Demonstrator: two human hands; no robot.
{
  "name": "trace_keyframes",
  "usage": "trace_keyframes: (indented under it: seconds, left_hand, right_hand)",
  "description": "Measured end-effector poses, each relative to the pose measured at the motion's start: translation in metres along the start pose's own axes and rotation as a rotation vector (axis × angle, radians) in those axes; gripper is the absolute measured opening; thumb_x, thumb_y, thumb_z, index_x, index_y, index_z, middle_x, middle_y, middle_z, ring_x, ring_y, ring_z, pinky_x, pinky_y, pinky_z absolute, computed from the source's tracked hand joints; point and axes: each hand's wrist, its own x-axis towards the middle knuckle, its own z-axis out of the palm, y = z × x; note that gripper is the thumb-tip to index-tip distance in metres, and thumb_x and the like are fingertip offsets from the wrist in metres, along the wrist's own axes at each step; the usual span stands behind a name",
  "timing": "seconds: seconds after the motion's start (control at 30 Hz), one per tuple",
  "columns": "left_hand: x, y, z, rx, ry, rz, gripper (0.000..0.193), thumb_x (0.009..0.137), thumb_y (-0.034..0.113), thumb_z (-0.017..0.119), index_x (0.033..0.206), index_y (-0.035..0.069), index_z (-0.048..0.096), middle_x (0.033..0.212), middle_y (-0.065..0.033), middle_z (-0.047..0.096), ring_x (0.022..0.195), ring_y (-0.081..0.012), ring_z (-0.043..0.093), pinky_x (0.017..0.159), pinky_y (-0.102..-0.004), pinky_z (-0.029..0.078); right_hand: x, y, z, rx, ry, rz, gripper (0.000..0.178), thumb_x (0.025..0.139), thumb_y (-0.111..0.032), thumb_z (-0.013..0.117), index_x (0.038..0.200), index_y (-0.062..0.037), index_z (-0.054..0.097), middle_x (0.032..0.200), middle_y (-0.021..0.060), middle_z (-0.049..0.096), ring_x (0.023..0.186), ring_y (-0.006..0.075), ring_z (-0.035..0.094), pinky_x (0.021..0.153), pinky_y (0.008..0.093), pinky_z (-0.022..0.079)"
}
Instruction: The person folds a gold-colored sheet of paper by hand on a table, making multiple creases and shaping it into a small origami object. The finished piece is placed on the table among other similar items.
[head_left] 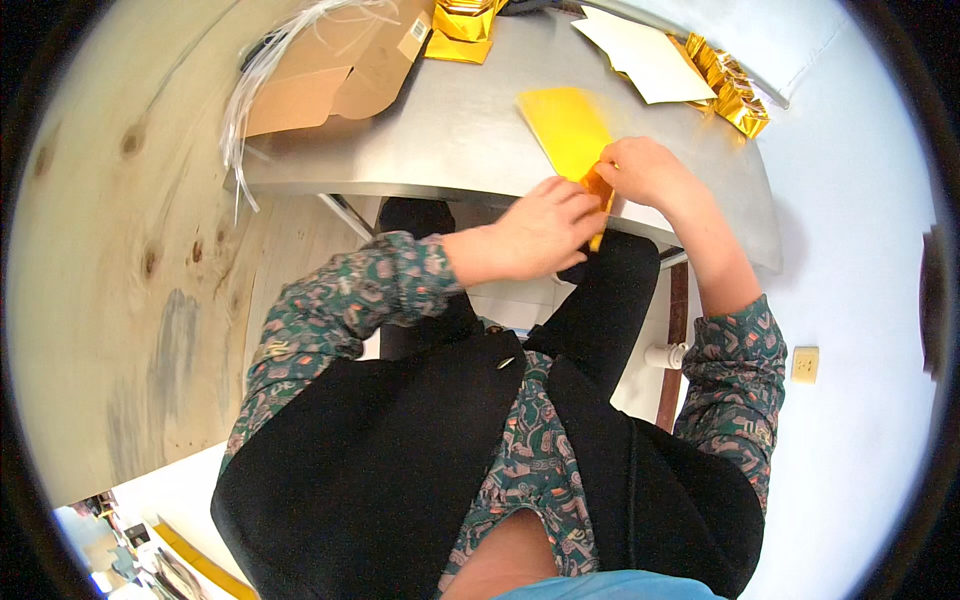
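Observation:
At the front edge of the grey metal table [470, 150], a sheet of bright yellow paper [565, 125] with a shiny gold part lies partly on the tabletop and partly over its edge. My right hand [645, 172] pinches the sheet's right side between thumb and fingers. Bent fingers of my left hand [540, 228] are closed on its lower, golden end, which hangs past the edge. How the paper is folded under my fingers is hidden, and that area is slightly blurred.
On the table's left lies an open brown cardboard box [335, 95] with white plastic strips [245, 120] beside it. Folded gold foil paper [462, 30] sits at the back. A cream paper stack [645, 55] and crinkled gold foil [735, 90] are at the right, near the pale wall [850, 200]. A wooden board [120, 250] stands left.

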Motion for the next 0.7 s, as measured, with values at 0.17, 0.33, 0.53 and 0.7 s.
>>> trace_keyframes:
  seconds: [0.17,0.33,0.53,0.7]
  left_hand:
    - [0.053,0.023,0.054,0.039,0.134,0.003,0.054,0.078,0.026,0.076,0.125,0.002,0.061,0.127,-0.0177,0.058,0.120,-0.0330,0.055,0.104,-0.0467,0.044]
    - [0.088,0.037,0.066,-0.156,0.059,0.009,0.045,0.080,0.021,0.072,0.118,-0.002,0.062,0.128,-0.0248,0.058,0.120,-0.0413,0.057,0.104,-0.0502,0.044]
    - [0.003,0.045,0.020,-0.430,0.210,0.105,0.026,0.089,0.023,0.071,0.111,0.010,0.069,0.109,-0.0097,0.069,0.106,-0.0301,0.065,0.094,-0.0440,0.052]
    - [-0.030,-0.048,-0.018,-0.174,0.462,-0.298,0.020,0.092,0.018,0.068,0.109,0.008,0.072,0.111,-0.0117,0.071,0.103,-0.0312,0.066,0.089,-0.0426,0.054]
  right_hand:
    - [0.013,-0.003,0.006,0.016,0.021,0.050,0.033,0.094,-0.029,0.056,0.103,-0.0016,0.073,0.101,0.0241,0.071,0.098,0.0410,0.067,0.088,0.0472,0.053]
    - [0.004,-0.010,0.018,0.145,0.191,-0.094,0.039,0.095,-0.032,0.061,0.117,-0.0007,0.068,0.112,0.0236,0.070,0.106,0.0399,0.066,0.094,0.0464,0.053]
    - [-0.020,-0.008,0.051,0.274,0.503,-0.277,0.043,0.092,-0.029,0.068,0.124,-0.0016,0.062,0.125,0.0215,0.063,0.112,0.0392,0.062,0.096,0.0463,0.052]
    - [-0.034,-0.013,0.069,0.437,0.489,-0.262,0.051,0.084,-0.032,0.078,0.124,-0.0047,0.062,0.131,0.0205,0.059,0.122,0.0398,0.056,0.107,0.0452,0.045]
